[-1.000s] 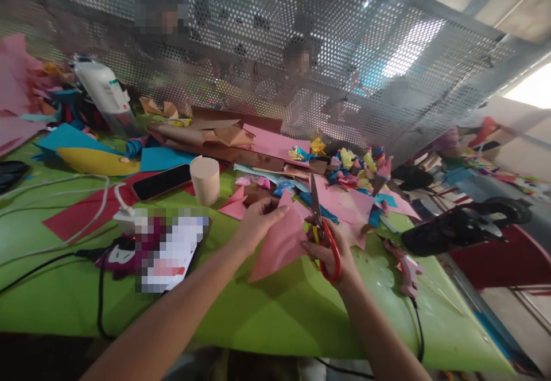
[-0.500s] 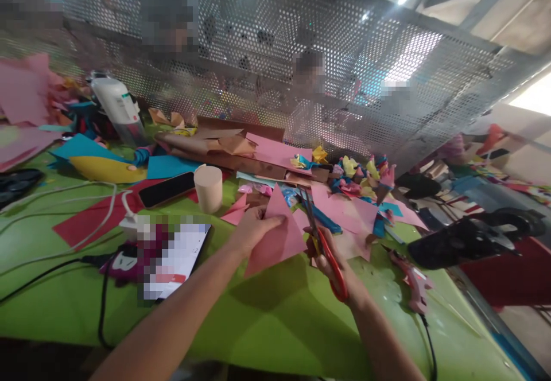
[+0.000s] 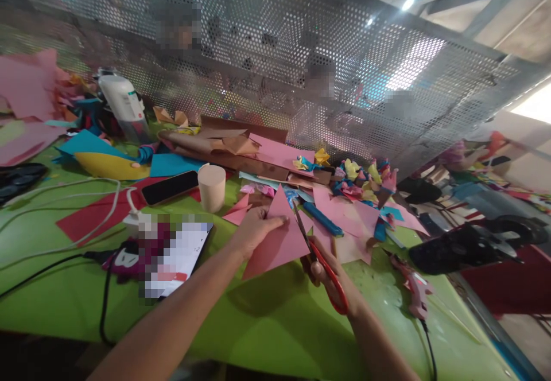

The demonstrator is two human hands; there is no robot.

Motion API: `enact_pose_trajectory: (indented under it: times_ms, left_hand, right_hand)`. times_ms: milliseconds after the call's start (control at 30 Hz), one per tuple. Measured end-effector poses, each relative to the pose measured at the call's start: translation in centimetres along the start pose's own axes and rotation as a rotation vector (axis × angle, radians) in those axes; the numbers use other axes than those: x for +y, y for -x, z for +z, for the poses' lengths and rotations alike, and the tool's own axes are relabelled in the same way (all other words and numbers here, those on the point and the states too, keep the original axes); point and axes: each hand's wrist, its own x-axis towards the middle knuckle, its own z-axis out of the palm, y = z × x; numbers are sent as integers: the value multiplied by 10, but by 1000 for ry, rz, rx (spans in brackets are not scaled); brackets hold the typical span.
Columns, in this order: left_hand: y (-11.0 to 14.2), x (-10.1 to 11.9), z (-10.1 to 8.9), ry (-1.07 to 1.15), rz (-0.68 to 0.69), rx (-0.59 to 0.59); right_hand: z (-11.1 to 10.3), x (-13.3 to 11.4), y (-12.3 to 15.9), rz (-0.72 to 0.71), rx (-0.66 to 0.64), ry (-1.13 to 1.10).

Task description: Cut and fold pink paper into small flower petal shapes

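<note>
Currently, both hands busy above the green bench (image 3: 275, 323), close together. Left hand (image 3: 252, 234): thumb and fingers pinch a piece of pink paper (image 3: 278, 240), held up with one sharp corner pointing away from the body. Right hand (image 3: 315, 272): wrapped about a pair of scissors (image 3: 334, 283), red handle in the grip, blades slanting forward and leftward along the paper's right edge. Cannot tell whether blades touch the paper.

Just beyond the left hand, a pale cup (image 3: 212, 189) stands upright; farther left, a dark phone (image 3: 170, 188) lies flat, partly on a sheet of red paper (image 3: 92, 216). Nearer the body, left of the left wrist, a second phone (image 3: 189, 255) has a lit screen, part blurred out.

Beyond the right hand, a blue strip (image 3: 323, 219) lies among loose pink sheets (image 3: 344, 209). Past these, crumpled paper flowers (image 3: 352, 170) in yellow, blue and pink.

Right of the right hand, well apart from it, a pink glue gun (image 3: 416, 292), cord trailing toward the near edge; a black bottle (image 3: 451, 249) lies farther out. Ahead of both hands, at the back, a perforated metal screen (image 3: 258, 54); people dimly visible through it.
</note>
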Motion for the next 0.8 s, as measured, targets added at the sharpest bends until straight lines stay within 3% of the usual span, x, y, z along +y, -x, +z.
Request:
enact_pose_trajectory:
  times_ms: [800]
  left_hand:
    - [-1, -6, -1, 40, -33, -17]
  right_hand:
    - [0, 6, -6, 68, 26, -112]
